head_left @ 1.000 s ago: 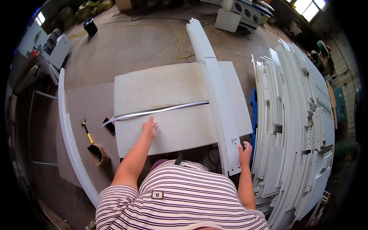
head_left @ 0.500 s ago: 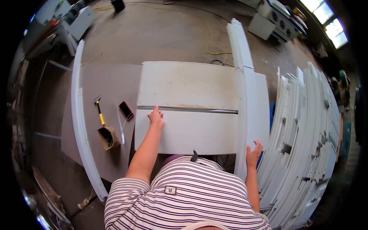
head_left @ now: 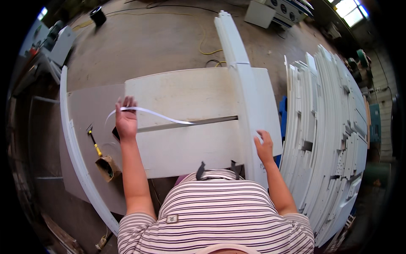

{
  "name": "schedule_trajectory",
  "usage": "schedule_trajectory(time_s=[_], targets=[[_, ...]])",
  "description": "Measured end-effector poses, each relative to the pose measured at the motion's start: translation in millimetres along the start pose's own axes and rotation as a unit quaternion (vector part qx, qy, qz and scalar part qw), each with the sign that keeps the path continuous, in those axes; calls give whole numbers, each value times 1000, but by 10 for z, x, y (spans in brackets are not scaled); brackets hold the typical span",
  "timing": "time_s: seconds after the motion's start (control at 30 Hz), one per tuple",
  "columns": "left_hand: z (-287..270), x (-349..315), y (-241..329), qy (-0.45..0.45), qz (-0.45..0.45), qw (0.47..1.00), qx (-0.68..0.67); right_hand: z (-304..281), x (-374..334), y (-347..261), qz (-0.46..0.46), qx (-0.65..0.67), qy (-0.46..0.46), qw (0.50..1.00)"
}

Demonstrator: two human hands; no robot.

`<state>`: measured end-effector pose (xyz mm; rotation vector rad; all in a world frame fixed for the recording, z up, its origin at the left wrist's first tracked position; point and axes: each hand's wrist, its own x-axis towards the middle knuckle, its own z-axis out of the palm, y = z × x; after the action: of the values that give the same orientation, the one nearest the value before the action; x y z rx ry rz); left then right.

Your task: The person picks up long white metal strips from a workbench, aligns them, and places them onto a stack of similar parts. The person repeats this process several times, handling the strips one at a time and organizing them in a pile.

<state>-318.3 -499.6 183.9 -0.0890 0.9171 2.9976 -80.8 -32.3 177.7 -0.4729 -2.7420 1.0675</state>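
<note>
Handling the white strip [head_left: 159,114] looks like the step: it crosses the left hand [head_left: 126,122] at loosely curled fingers, pinch unclear to me, trails rightward, and likely wants steady guiding, while the half-open right hand [head_left: 265,148] seems empty.

strip [head_left: 165,116] over tabletop [head_left: 190,148]; panels [head_left: 247,97] across its right; stack [head_left: 325,127] beyond; tool [head_left: 94,143] left (beside bag [head_left: 105,169])

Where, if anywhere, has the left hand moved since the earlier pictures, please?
Yes, the left hand has moved left and farther out, to the left edge of the white worktop.
</note>
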Motion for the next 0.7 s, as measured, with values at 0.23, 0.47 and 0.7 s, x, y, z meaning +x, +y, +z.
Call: schedule_trajectory(time_s=[0.23, 0.47, 0.7], targets=[[1892, -1304, -567, -445, -483, 662, 361, 214, 693, -1358, -357, 74, -92, 927], [2109, -1425, 426, -210, -189, 801, 528, 333, 1286, -266, -234, 83, 144, 958], [2221, -1697, 1133, -57, 126, 925, 353, -460, 1517, 1288, 4, -2, 279, 960]])
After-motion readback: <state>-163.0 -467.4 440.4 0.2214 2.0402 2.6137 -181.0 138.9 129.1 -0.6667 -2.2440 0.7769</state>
